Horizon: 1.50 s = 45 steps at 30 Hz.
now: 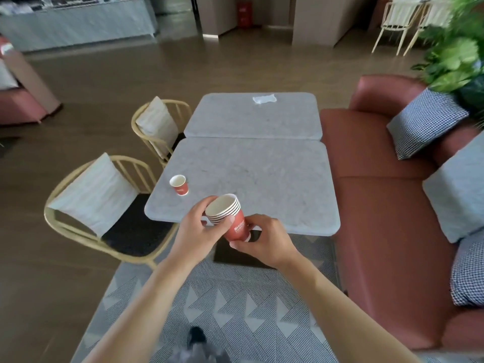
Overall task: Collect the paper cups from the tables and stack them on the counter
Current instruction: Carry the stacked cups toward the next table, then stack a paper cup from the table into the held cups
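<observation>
A stack of several red paper cups (233,221) with white rims hangs tilted above the near edge of the grey marble table (251,174). My left hand (200,227) grips the stack near its rims, thumb across the front. My right hand (262,241) holds the stack's base from below. A single red paper cup (179,185) stands upright on the table's near left corner, apart from both hands. A counter (78,24) runs along the far left wall.
A second marble table (252,116) butts against the first and carries a crumpled white napkin (264,98). Two wooden chairs (104,205) with cushions stand to the left. A red sofa (379,192) with pillows lines the right. A patterned rug (235,310) lies underfoot.
</observation>
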{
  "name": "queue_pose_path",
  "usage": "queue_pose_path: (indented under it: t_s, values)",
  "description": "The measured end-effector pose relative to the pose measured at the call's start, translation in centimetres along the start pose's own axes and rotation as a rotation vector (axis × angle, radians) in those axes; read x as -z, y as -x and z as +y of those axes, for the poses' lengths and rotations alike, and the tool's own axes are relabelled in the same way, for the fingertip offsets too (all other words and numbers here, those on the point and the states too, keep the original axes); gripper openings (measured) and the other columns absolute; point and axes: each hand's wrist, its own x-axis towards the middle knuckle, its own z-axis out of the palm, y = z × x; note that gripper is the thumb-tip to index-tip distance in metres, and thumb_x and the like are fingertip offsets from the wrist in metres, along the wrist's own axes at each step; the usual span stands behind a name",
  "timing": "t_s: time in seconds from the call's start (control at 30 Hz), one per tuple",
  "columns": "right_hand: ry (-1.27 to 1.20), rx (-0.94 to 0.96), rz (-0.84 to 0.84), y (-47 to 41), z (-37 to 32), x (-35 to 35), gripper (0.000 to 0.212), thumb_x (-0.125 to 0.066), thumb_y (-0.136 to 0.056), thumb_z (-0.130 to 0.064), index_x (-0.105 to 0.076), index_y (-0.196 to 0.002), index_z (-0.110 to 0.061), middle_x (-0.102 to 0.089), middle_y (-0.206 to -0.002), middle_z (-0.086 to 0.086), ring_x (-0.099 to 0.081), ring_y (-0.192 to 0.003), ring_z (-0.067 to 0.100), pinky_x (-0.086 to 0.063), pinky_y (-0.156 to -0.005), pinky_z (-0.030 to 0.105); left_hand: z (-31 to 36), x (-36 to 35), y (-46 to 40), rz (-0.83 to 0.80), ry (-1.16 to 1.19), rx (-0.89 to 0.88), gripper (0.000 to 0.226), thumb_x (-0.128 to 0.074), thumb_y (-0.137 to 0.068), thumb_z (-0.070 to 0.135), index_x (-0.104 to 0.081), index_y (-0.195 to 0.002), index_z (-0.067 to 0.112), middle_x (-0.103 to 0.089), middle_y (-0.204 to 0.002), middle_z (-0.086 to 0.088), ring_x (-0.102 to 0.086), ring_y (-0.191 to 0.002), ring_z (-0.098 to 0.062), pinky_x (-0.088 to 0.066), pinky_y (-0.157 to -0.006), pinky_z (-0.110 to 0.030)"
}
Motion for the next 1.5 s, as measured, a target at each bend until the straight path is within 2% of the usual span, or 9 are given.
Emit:
queue_pose_path:
  t_s: [0.23,0.5,0.67,0.8,0.97,1.1,1.23,1.33,1.5]
  values:
    - [0.068,-0.11,-0.023,-5.8,1.1,-2.0,0.056,-0.085,-0.068,-0.062,-0.073,-0.116,-0.035,-0.068,-0.103,-0.02,-0.066,-0.092,0.0,-0.052,-0.077,0.017,-4.2,1.0,-6.4,-0.054,0.006,0.013,0.051,-0.081,-0.093,0.042,-0.06,-0.138,0.034,-0.066,-0.131,0.016,-0.06,-0.127,-0.009,-0.056,-0.107,-0.046]
    - [0.149,-0.185,-0.021,-16.6,-1.1,-7.8,0.059,-0.081,-0.069,-0.063,-0.069,-0.121,-0.036,-0.066,-0.103,-0.022,-0.062,-0.097,-0.002,-0.046,-0.08,0.016,-10.6,7.7,-16.7,-0.114,0.096,0.025,0.052,-0.077,-0.079,0.063,-0.061,-0.126,0.047,-0.065,-0.122,0.03,-0.058,-0.12,0.005,-0.05,-0.098,-0.028]
    - [0.204,-0.222,-0.031,-24.1,-3.0,-12.5,0.058,-0.086,-0.075,-0.051,-0.066,-0.126,-0.035,-0.065,-0.105,-0.023,-0.062,-0.098,0.0,-0.041,-0.077,0.008,-15.1,13.0,-22.5,-0.117,0.109,0.076,0.054,-0.085,-0.083,0.048,-0.058,-0.13,0.042,-0.064,-0.125,0.019,-0.06,-0.117,0.002,-0.049,-0.091,-0.019]
    - [0.205,-0.258,-0.07,-28.0,-3.5,-16.1,0.057,-0.083,-0.078,-0.05,-0.061,-0.129,-0.04,-0.062,-0.108,-0.029,-0.059,-0.102,-0.009,-0.043,-0.078,0.011,-18.2,16.5,-26.0,-0.098,0.128,0.094,0.051,-0.088,-0.085,0.039,-0.059,-0.128,0.042,-0.066,-0.12,0.019,-0.058,-0.111,0.015,-0.049,-0.076,-0.003]
    - [0.273,-0.334,-0.143,-31.5,-2.9,-18.0,0.067,-0.085,-0.082,-0.045,-0.053,-0.141,-0.039,-0.061,-0.119,-0.021,-0.06,-0.104,-0.006,-0.043,-0.074,0.008,-21.5,19.7,-29.0,-0.045,0.124,0.142,0.057,-0.087,-0.087,0.036,-0.054,-0.133,0.04,-0.062,-0.124,0.019,-0.061,-0.118,-0.007,-0.051,-0.088,-0.022]
    - [0.34,-0.321,-0.213,-34.7,-2.0,-19.4,0.071,-0.085,-0.083,-0.045,-0.051,-0.145,-0.036,-0.055,-0.122,-0.022,-0.056,-0.097,-0.007,-0.036,-0.073,0.004,-24.6,21.1,-29.7,0.052,0.117,0.21,0.059,-0.09,-0.083,0.033,-0.054,-0.128,0.042,-0.062,-0.12,0.018,-0.063,-0.114,-0.009,-0.058,-0.096,-0.037]
    - [0.355,-0.273,-0.304,-38.1,-0.2,-21.3,0.082,-0.086,-0.083,-0.042,-0.046,-0.152,-0.025,-0.049,-0.143,-0.012,-0.058,-0.111,0.005,-0.045,-0.094,0.022,-27.7,21.4,-29.9,0.142,0.085,0.303,0.067,-0.089,-0.067,0.051,-0.055,-0.125,0.048,-0.063,-0.119,0.02,-0.063,-0.109,-0.003,-0.058,-0.091,-0.034]
    - [0.371,-0.227,-0.375,-40.4,1.1,-22.8,0.091,-0.087,-0.082,-0.04,-0.04,-0.157,-0.019,-0.041,-0.154,-0.004,-0.055,-0.131,0.019,-0.047,-0.11,0.038,-29.3,20.8,-29.9,0.222,0.028,0.365,0.073,-0.084,-0.055,0.063,-0.05,-0.119,0.058,-0.06,-0.115,0.026,-0.06,-0.106,0.007,-0.052,-0.08,-0.023]
    - [0.45,-0.18,-0.473,-44.0,3.4,-25.0,0.099,-0.089,-0.075,-0.039,-0.035,-0.156,-0.019,-0.039,-0.156,0.003,-0.046,-0.141,0.031,-0.042,-0.113,0.048,-32.1,18.0,-29.5,0.27,-0.09,0.485,0.077,-0.095,-0.06,0.049,-0.044,-0.118,0.055,-0.052,-0.116,0.028,-0.058,-0.107,0.0,-0.052,-0.085,-0.026]
